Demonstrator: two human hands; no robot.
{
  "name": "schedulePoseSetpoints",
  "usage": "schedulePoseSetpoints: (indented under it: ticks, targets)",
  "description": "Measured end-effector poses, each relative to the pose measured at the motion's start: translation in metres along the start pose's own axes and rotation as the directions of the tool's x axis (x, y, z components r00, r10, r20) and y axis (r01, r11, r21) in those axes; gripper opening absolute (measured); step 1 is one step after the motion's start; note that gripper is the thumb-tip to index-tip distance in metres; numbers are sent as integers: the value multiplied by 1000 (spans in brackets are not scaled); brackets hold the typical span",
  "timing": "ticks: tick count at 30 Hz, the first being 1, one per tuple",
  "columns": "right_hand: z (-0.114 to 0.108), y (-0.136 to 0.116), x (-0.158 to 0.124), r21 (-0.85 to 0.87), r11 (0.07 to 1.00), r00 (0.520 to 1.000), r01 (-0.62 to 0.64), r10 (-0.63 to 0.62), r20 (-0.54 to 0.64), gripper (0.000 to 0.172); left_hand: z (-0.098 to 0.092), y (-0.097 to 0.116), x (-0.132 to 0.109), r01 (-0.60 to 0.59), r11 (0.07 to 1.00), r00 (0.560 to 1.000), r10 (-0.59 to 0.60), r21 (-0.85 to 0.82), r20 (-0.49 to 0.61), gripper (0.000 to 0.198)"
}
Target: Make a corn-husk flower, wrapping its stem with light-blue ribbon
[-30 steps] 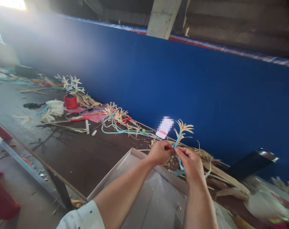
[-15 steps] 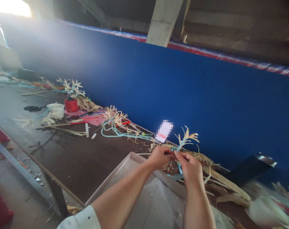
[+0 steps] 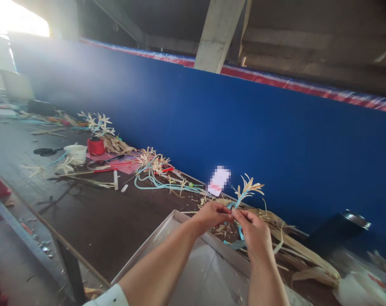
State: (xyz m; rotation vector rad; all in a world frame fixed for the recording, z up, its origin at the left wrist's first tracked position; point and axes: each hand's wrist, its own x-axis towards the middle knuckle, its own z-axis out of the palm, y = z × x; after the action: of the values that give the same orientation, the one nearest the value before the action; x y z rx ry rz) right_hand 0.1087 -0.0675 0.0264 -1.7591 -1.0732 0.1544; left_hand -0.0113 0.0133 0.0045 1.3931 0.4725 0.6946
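A husk flower (image 3: 250,187) with pale, pointed petals and a light-blue stem rises just beyond my fingertips. My right hand (image 3: 255,233) is closed in a pinch at the lower end of that stem. Close against it, my left hand (image 3: 212,216) is also pinched, its fingertips meeting the right ones; what lies between them is too small to make out. A bit of light-blue strip shows below the right fingers. Under both forearms lies a shallow pale tray (image 3: 193,267).
Husk strips (image 3: 307,250) lie to the right, near a dark cylinder (image 3: 339,233) and a blurred white container (image 3: 359,284). Along the table (image 3: 142,212) are blue-stemmed flowers (image 3: 153,161), a white cup (image 3: 76,154), red thread (image 3: 96,146) and scissors (image 3: 46,151). A blue partition (image 3: 276,127) stands behind.
The view has tilted up slightly, so things sit a little lower. The flower has turned slightly in my fingers; both hands keep their pinch.
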Motion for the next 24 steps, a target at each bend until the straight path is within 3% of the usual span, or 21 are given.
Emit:
schedulePoseSetpoints:
  ticks: [12, 18, 24]
  targets:
    - [-1, -2, -1, -11, 1000, 1000, 17, -17, 0, 50, 1, 6, -4, 25, 999, 999, -24, -44, 29, 45]
    - [-2, -2, -1, -22, 1000, 998, 13, -12, 62, 51, 0, 8, -5, 48, 997, 998, -46, -52, 31, 46]
    - [1, 0, -2, 31, 999, 1000, 19, -19, 22, 54, 0, 8, -5, 17, 997, 1000, -16, -70, 14, 39]
